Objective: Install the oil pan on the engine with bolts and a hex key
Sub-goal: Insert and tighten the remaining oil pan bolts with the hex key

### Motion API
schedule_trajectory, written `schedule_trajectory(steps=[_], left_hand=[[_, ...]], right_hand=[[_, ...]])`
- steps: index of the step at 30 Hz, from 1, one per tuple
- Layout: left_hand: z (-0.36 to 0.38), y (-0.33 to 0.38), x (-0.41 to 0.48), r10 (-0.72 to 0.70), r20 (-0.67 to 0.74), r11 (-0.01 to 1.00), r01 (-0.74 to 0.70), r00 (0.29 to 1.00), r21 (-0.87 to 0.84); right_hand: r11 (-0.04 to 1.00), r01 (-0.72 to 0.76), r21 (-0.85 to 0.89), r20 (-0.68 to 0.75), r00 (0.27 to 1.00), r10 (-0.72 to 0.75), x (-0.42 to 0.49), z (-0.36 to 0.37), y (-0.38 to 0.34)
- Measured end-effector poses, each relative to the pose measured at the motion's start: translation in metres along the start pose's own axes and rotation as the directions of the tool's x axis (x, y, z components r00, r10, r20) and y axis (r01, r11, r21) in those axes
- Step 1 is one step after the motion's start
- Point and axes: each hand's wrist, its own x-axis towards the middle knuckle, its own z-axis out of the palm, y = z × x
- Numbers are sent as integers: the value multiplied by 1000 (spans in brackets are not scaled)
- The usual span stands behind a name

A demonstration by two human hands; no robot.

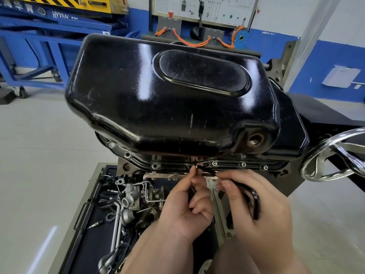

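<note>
- A glossy black oil pan (158, 99) is being shown upside down across the centre of the frame. It is being carried on the engine (126, 167), with its flange lying along the engine's lower edge.
- Three silver bolts (243, 164) are being seen seated in the flange, right of centre. A round threaded drain hole (255, 139) is being shown in the pan's lower right corner.
- A black L-shaped hex key (255, 204) is being held at the flange in the lower centre. Its short end is being pointed at a flange hole just left of the seated bolts.
- The key's tip is being pinched between the thumb and forefinger of the left hand (181, 210), so that grip is clenched on the key. Whether a bolt is being covered by the fingertips cannot be told.
- The key's bend and long arm are being grasped by the curled fingers of the right hand (262, 214).
- A chrome handwheel (324, 155) is being shown at the right edge.
- A dark tray (94, 224) of loose metal engine parts is being shown at the lower left, under the engine.
- A blue steel frame (49, 36) is being seen at the upper left.
</note>
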Motion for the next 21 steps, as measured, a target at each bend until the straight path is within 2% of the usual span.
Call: schedule_trajectory(steps=[5,12,16,21], left_hand=[[-2,-1,3,32,-110,999,-33,993,-15],[1,-1,2,54,-192,998,-55,980,-1],[1,-1,1,65,-184,998,-61,981,26],[0,-1,-1,28,-68,1000,-28,997,2]], right_hand=[[1000,0,-6,10,1000,0,-1,2,0],[1000,1,-10,6,1000,-1,-3,4,1],[1000,-12,-2,6,1000,12,-2,5,1],[999,-47,12,-29,998,47,-1,7,0]])
